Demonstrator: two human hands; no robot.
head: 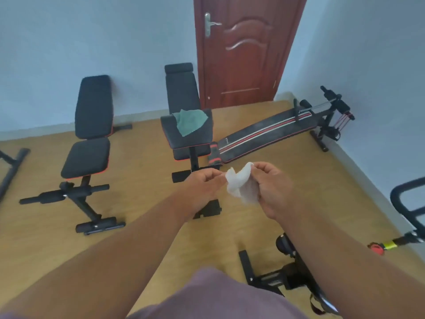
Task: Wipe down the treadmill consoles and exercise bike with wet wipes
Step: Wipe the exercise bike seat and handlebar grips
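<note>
Both my left hand (204,183) and right hand (273,187) pinch the wet wipe (241,187). Pulling it apart too hard could tear it.

Wooden floor (142,226), bench (186,137), green cloth (189,122) on seat

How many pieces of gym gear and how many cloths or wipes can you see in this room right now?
Adjustable benches: 2
Sit-up board: 1
Green cloth: 1
White wipe: 1, held by the left hand and right hand
Total: 5
</note>
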